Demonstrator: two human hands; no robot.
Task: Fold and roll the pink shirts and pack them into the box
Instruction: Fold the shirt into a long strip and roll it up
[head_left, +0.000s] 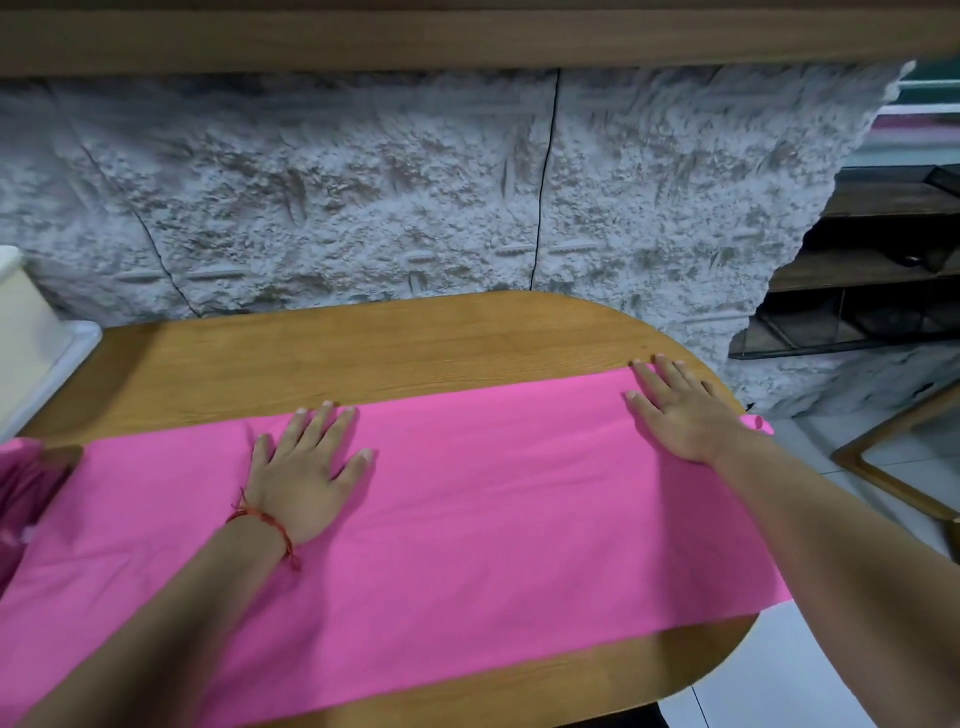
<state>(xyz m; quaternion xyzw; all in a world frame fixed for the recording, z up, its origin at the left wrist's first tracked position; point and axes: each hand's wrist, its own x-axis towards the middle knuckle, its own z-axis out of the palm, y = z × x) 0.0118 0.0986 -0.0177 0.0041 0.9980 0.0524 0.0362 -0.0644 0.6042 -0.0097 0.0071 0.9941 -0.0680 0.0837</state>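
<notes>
the shirt (467, 499) lies flat on the table (363, 348) as a long pink band, its long axis running from the left hand's side across to the right hand's side and a little past each. both hands sit on it, near its far edge. the left hand (304, 475) rests palm down around the band's middle, fingers spread and pointing away from the body, tips just short of the far edge. the right hand (680, 410) is flat at the far right corner, fingers together and angled away to the left, tips touching that edge. neither hand grips anything; both are open and pressing down.

so the right hand is the nearer one to an end of the band, where the cloth just overhangs the table's curved rim. the left end lies well beyond the left hand, toward a darker pink heap (21, 499) at the frame's edge. a roll would likely start from one short end and travel along the long axis; a further fold would bring the far edge toward the body. which comes next cannot be told. a pale box (26, 317) stands beyond the left hand, well apart from the shirt.
</notes>
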